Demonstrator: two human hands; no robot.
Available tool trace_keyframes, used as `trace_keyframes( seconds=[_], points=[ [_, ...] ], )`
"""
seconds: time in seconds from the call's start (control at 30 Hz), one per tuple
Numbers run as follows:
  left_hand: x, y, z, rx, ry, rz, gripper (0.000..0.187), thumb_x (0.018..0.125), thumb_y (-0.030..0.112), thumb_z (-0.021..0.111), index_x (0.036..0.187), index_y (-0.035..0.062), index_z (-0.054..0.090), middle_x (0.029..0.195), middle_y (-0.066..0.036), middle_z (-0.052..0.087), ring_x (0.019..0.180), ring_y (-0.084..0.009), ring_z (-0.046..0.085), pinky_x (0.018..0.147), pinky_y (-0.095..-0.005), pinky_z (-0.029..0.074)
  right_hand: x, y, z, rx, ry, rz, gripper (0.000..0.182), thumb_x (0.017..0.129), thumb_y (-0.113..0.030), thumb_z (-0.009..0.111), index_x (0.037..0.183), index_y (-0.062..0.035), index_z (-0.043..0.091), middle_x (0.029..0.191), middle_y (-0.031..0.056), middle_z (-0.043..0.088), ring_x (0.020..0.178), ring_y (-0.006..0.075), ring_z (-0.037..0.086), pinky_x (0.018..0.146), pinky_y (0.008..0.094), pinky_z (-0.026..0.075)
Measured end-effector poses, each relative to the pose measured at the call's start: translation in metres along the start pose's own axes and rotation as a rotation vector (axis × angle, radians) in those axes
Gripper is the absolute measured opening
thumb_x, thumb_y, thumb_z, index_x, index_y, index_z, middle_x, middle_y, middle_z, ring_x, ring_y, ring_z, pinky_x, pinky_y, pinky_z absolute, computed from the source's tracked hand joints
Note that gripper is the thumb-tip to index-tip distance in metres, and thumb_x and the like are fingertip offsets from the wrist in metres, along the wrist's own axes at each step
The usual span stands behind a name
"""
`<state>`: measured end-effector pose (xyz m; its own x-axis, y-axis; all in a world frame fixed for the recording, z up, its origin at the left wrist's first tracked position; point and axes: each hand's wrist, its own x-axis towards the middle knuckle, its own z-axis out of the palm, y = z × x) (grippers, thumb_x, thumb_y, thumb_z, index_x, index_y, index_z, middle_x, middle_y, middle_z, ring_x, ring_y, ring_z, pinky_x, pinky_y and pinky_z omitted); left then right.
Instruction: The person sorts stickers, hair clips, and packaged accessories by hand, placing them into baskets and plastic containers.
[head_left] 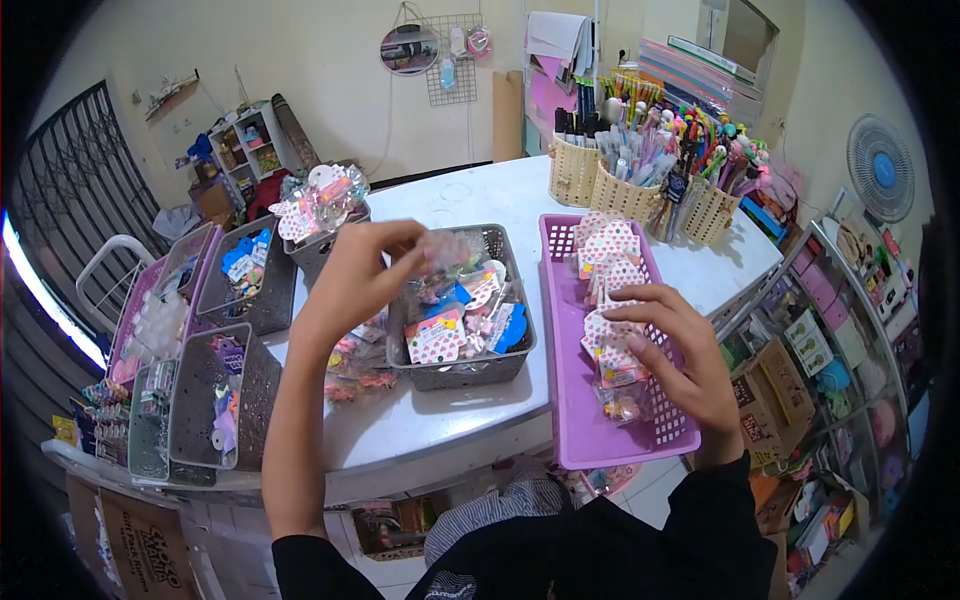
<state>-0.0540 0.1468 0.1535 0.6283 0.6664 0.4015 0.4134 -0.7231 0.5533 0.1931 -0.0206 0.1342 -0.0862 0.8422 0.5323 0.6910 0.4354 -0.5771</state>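
Packets (362,383) lie loose near the tabletop's (420,430) front edge, just left of the grey basket (460,375). Above that basket's back left corner, the left hand (368,262) pinches a blurred clear packet (447,250). Right of it, the purple basket (575,435) holds a row of packets; over its right edge hangs the right hand (685,350), thumb and fingers parted, contact unclear. Pen holders (622,190) stand near the tabletop's far right corner.

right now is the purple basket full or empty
Neither: the purple basket is partly filled. Heart-print packets run down it from the far end, while bare purple shows at the near end.
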Motion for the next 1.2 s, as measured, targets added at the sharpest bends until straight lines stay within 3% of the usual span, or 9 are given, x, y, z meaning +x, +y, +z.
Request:
trace_keyframes(
  seconds=[0.07, 0.17, 0.33, 0.47, 0.57, 0.73, 0.8, 0.93, 1.2],
  points=[
    [0.003, -0.008, 0.006, -0.093, 0.264, 0.114, 0.018, 0.080, 0.013, 0.057, 0.086, -0.0035, 0.058, 0.069, -0.009, 0.060, 0.061, -0.0087, 0.054, 0.054, -0.0246, 0.042, 0.007, -0.003, -0.002, 0.002, 0.009, -0.036, 0.022, 0.076, -0.008, 0.054, 0.096, -0.0013, 0.060, 0.104, 0.0149, 0.055, 0.101, 0.0280, 0.052, 0.088, 0.0345, 0.037],
    [0.001, 0.007, 0.000, -0.200, 0.328, 0.113, 0.020, 0.082, 0.015, 0.057, 0.089, -0.0037, 0.058, 0.073, -0.008, 0.061, 0.063, -0.0078, 0.055, 0.057, -0.0235, 0.043, 0.027, -0.004, -0.009, -0.030, 0.019, -0.124, 0.024, 0.076, -0.009, 0.056, 0.099, -0.0011, 0.058, 0.104, 0.0149, 0.055, 0.100, 0.0269, 0.053, 0.088, 0.0346, 0.038],
    [-0.013, 0.040, 0.004, -0.474, 0.197, 0.091, 0.016, 0.078, 0.005, 0.061, 0.090, -0.0055, 0.058, 0.078, -0.006, 0.062, 0.072, -0.0085, 0.058, 0.067, -0.0216, 0.046, 0.071, -0.020, 0.005, 0.144, -0.043, -0.355, 0.046, 0.076, -0.016, 0.060, 0.116, -0.0004, 0.043, 0.097, 0.0182, 0.057, 0.090, 0.0278, 0.058, 0.077, 0.0345, 0.046],
    [-0.023, 0.060, 0.007, -0.357, 0.080, 0.125, 0.017, 0.080, 0.006, 0.058, 0.094, -0.0043, 0.056, 0.076, -0.008, 0.062, 0.071, -0.0081, 0.058, 0.065, -0.0211, 0.045, 0.081, -0.025, 0.015, 0.419, -0.250, -0.230, 0.047, 0.072, -0.010, 0.061, 0.115, -0.0015, 0.043, 0.079, 0.0169, 0.060, 0.063, 0.0253, 0.061, 0.058, 0.0299, 0.051],
    [-0.021, 0.061, -0.001, -0.513, 0.010, -0.032, 0.021, 0.084, 0.011, 0.054, 0.099, -0.0033, 0.053, 0.075, -0.008, 0.062, 0.071, -0.0094, 0.058, 0.065, -0.0232, 0.045, 0.074, -0.026, -0.004, 0.206, -0.299, -0.222, 0.043, 0.071, -0.008, 0.060, 0.111, -0.0032, 0.047, 0.078, 0.0172, 0.060, 0.060, 0.0242, 0.061, 0.057, 0.0289, 0.051],
    [-0.023, 0.020, -0.007, 0.161, -0.112, 0.068, 0.037, 0.069, 0.021, 0.067, 0.098, 0.0025, 0.053, 0.086, -0.011, 0.058, 0.080, -0.0235, 0.054, 0.069, -0.0312, 0.041, 0.045, -0.006, -0.041, 0.110, -0.299, -0.239, 0.040, 0.068, -0.005, 0.059, 0.107, -0.0046, 0.051, 0.081, 0.0121, 0.060, 0.064, 0.0219, 0.061, 0.056, 0.0299, 0.050],
    [-0.025, 0.024, -0.007, 0.368, -0.244, 0.079, 0.049, 0.058, 0.025, 0.073, 0.098, 0.0047, 0.054, 0.092, -0.010, 0.054, 0.087, -0.0270, 0.048, 0.074, -0.0346, 0.037, 0.036, -0.008, -0.054, 0.000, -0.597, -0.138, 0.038, 0.068, -0.004, 0.058, 0.105, -0.0038, 0.052, 0.088, 0.0117, 0.060, 0.073, 0.0254, 0.061, 0.060, 0.0317, 0.049],
    [-0.025, 0.026, -0.002, 0.399, -0.240, 0.051, 0.054, 0.053, 0.028, 0.076, 0.097, 0.0057, 0.054, 0.090, -0.008, 0.052, 0.087, -0.0255, 0.046, 0.077, -0.0341, 0.034, 0.026, 0.007, -0.043, -0.005, -0.800, -0.033, 0.036, 0.068, -0.005, 0.059, 0.102, -0.0024, 0.051, 0.094, 0.0136, 0.058, 0.083, 0.0298, 0.058, 0.071, 0.0364, 0.046],
    [-0.021, 0.026, 0.002, 0.360, -0.186, 0.028, 0.047, 0.047, 0.019, 0.078, 0.087, 0.0072, 0.055, 0.087, -0.006, 0.053, 0.085, -0.0247, 0.049, 0.076, -0.0329, 0.038, 0.024, 0.009, -0.027, -0.442, -0.768, -0.122, 0.040, 0.062, -0.006, 0.063, 0.100, -0.0033, 0.050, 0.085, 0.0138, 0.056, 0.080, 0.0305, 0.057, 0.067, 0.0410, 0.043]
  ],
)
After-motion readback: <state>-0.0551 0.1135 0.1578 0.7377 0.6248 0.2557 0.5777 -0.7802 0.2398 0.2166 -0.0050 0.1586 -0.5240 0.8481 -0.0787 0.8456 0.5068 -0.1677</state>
